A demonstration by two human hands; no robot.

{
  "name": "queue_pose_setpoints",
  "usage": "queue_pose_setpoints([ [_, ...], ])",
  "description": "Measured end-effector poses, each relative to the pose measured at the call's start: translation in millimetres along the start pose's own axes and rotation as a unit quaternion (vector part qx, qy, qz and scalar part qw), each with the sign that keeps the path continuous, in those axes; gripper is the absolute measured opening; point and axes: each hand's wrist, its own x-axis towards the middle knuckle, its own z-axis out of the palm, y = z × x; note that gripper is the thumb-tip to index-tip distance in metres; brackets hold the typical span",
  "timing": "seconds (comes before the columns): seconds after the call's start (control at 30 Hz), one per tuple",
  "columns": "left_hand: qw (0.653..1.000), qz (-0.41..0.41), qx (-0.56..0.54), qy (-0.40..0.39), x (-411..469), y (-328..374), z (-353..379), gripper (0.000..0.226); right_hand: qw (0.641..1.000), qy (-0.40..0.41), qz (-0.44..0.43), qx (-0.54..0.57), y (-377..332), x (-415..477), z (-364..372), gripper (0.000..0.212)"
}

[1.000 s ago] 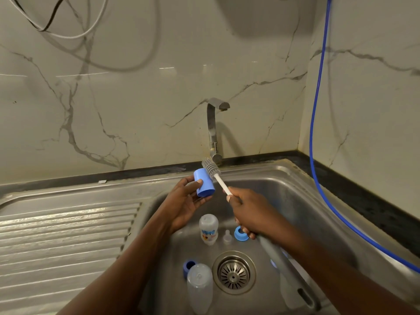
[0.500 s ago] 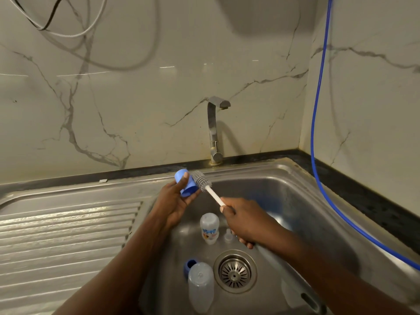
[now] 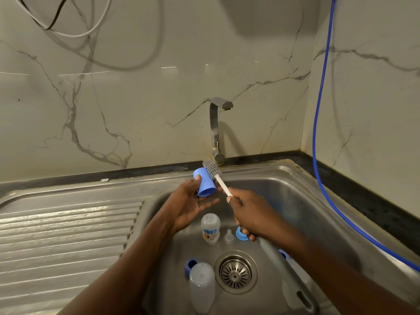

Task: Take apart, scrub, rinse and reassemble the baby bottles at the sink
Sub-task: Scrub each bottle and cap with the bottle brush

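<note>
My left forearm reaches in over the sink (image 3: 295, 178) from its near-left corner, beside the ribbed draining board (image 3: 68, 223). My left hand (image 3: 191, 205) is turned palm up above the far-left part of the basin, fingers stretched out flat. Its grip is a pinch: the thumb presses the blue cap (image 3: 204, 181) against the fingers, and the cap lies tilted, open end towards me.

Below it on the basin floor lie a printed bottle (image 3: 210, 227), a clear teat (image 3: 229, 235) and a blue ring (image 3: 240, 234). Nearer me, left of the drain (image 3: 236, 272), are a second bottle (image 3: 201, 285) and a blue collar (image 3: 189, 267).

The brush (image 3: 211, 167) rests its grey bristles against the cap's far side, just in front of the tap (image 3: 216, 130). My right hand (image 3: 252, 214) comes in from the near-right corner, knuckles up, its grip clenched round the brush's stem. The grey handle end runs back under my forearm.
</note>
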Motion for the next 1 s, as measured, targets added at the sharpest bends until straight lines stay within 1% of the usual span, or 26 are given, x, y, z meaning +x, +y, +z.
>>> queue_pose_setpoints([
  [0.13,0.994,-0.001,0.098,0.054,3.1,-4.7,6.0,0.042,1.0,-0.008,0.003,0.003,-0.2,-1.4,-0.9,0.022],
  [0.2,0.989,0.013,0.12,0.08,5.3,-3.6,8.1,0.046,1.0,-0.009,0.002,-0.006,-1.3,-2.3,0.3,0.023],
  [0.3,0.987,0.046,0.097,0.116,8.2,0.0,4.1,0.044,1.0,-0.013,-0.004,-0.019,-2.7,-4.3,2.0,0.025],
  [0.4,0.99,0.054,0.038,0.128,6.6,4.4,-3.1,0.044,0.999,-0.036,-0.009,-0.031,-4.2,-8.4,5.2,0.029],
  [0.5,0.99,0.067,-0.006,0.125,4.5,8.8,-8.5,0.046,0.998,-0.054,-0.013,-0.038,-5.5,-11.3,8.3,0.032],
  [0.6,0.99,0.076,-0.039,0.112,3.0,10.5,-10.3,0.046,0.998,-0.053,-0.014,-0.041,-6.3,-11.3,9.9,0.03],
  [0.77,0.994,0.032,-0.081,0.058,-1.8,5.8,0.2,0.031,1.0,-0.014,0.001,-0.017,-5.4,-6.0,3.8,0.025],
  [0.83,0.997,0.018,-0.069,0.032,-2.2,3.9,2.9,0.023,1.0,-0.009,0.013,0.006,-3.6,-4.0,-0.8,0.023],
  [0.87,0.998,0.014,-0.05,0.022,-2.3,3.3,3.9,0.023,1.0,-0.006,0.017,0.016,-2.7,-3.3,-2.4,0.022],
  [0.9,0.999,0.011,-0.025,0.019,-2.0,2.6,4.3,0.026,1.0,-0.005,0.016,0.021,-2.1,-3.1,-3.4,0.022],
  [1.0,0.997,0.015,0.056,0.043,2.0,-0.4,5.6,0.041,1.0,-0.004,0.0,-0.001,-1.9,-4.1,-1.6,0.023],
])
